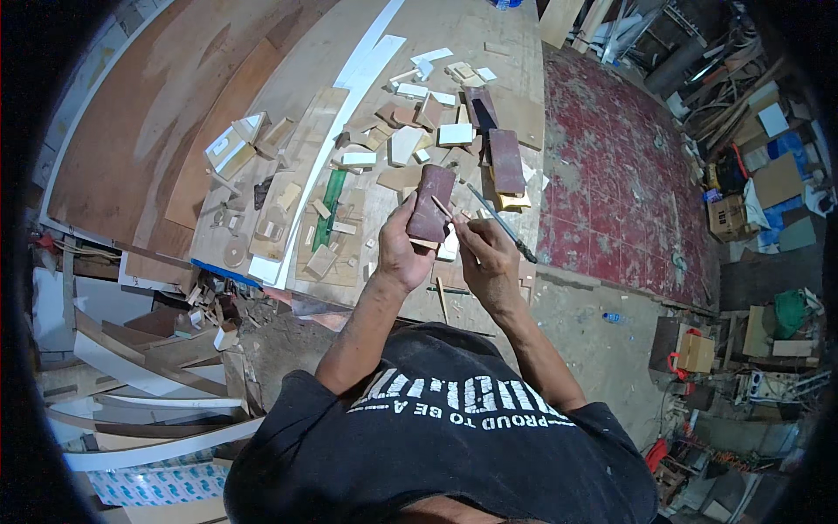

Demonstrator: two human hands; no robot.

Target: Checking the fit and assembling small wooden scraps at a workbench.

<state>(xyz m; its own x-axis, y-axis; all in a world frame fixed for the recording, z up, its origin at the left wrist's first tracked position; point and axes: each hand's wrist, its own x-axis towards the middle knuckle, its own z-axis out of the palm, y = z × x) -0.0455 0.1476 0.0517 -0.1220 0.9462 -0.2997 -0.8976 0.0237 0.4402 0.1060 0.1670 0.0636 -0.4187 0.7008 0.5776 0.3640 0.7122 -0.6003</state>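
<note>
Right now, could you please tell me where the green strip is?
In the head view, the green strip lies left of the left hand, just right of the long white strip, among small wooden pieces.

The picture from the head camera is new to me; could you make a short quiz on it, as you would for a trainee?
1. Which hand is gripping the reddish-brown block?
2. True or false: the green strip lies to the left of that block in the picture.
3. Fill the gap: the fingers of the right hand hold a slim, pale ____.

Key:
1. The left hand.
2. True.
3. Stick.
</note>
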